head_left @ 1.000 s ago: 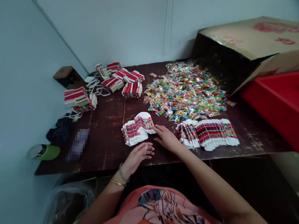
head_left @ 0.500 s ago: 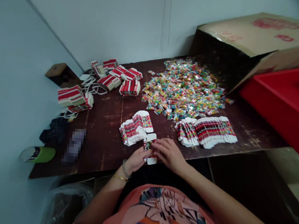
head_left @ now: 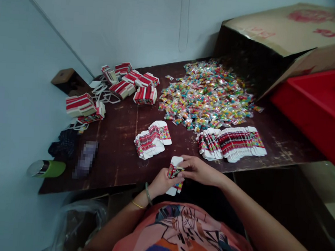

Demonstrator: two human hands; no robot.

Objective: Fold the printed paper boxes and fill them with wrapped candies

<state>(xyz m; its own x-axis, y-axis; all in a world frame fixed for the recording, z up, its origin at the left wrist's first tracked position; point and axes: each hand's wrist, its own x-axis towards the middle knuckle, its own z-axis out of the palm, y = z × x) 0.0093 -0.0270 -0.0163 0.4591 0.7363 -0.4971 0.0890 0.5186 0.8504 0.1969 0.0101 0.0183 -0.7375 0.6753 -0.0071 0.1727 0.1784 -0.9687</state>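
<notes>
A small printed carton (head_left: pixel 173 172), red and multicoloured with white end flaps, is between my two hands at the table's front edge. My left hand (head_left: pixel 163 182) grips it from the left side, thumb across its face. From the right, my right hand (head_left: pixel 195 169) pinches its edge with the fingertips. Just beyond lies a fanned stack of flat cartons (head_left: pixel 152 139). To the right are two more overlapping rows of flat cartons (head_left: pixel 237 143). A wide heap of clear-wrapped colourful candies (head_left: pixel 206 97) spreads behind them.
Banded bundles of red-and-white cartons (head_left: pixel 80 105) lie at the left with loose white straps (head_left: pixel 105 94). A green tumbler (head_left: pixel 51 169) and dark cloth (head_left: pixel 63 144) sit at the left edge. An open cardboard box (head_left: pixel 277 30) and red bin (head_left: pixel 315 97) stand at right.
Both hands have moved slightly right and closer to my body with the carton, which has turned. My right fingers have gone from lying over its side to pinching it.
</notes>
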